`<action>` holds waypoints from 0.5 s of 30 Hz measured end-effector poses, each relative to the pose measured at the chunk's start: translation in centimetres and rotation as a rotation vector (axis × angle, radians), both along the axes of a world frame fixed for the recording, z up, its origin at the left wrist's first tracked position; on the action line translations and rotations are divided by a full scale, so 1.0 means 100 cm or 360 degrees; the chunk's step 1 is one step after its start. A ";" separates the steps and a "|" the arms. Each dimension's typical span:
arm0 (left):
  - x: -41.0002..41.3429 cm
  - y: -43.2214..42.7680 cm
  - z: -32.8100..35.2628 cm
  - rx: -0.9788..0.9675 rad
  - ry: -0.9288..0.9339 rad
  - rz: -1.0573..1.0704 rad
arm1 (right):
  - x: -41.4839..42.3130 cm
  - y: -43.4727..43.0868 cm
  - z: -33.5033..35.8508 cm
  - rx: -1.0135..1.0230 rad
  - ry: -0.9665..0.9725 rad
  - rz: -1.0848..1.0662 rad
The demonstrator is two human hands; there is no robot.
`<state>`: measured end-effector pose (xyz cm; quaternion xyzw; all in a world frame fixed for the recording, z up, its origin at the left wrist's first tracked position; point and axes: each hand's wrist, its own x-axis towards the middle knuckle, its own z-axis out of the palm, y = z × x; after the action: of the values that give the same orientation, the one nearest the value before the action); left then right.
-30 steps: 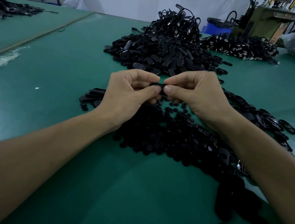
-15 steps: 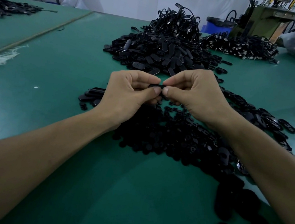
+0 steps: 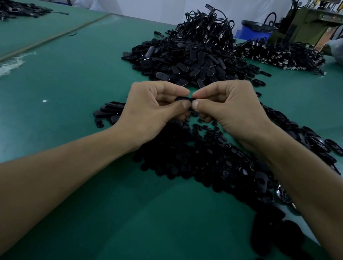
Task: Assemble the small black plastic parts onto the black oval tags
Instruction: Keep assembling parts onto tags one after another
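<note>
Black oval tag (image 3: 183,99): pinched between thumbs and curled forefingers of left hand (image 3: 149,111) and right hand (image 3: 231,111). Small black plastic parts (image 3: 197,156): heaped below fingers, on green table (image 3: 64,78).

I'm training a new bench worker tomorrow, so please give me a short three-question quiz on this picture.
1. True or false: the left hand and the right hand both pinch one black oval tag.
2. The heap of small parts lies: A) on the table just below the hands; B) on a shelf; C) in a box.
3. Fill in: the table has a ____ top.
Key: 1 true; 2 A; 3 green.
</note>
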<state>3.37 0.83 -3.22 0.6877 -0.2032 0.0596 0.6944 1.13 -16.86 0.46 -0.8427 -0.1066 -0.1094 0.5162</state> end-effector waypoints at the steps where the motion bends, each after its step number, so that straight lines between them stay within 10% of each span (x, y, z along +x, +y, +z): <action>1: 0.000 0.000 0.000 0.0001 -0.0005 -0.0005 | 0.000 0.000 0.000 0.0016 0.0006 0.0002; 15: 0.002 0.002 -0.001 0.0082 -0.0113 0.0116 | 0.003 -0.005 0.001 -0.0115 0.0056 0.0049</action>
<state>3.52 1.04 -3.34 0.7098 -0.2041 0.1040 0.6661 1.47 -17.34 0.52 -0.8609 -0.1145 -0.0826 0.4887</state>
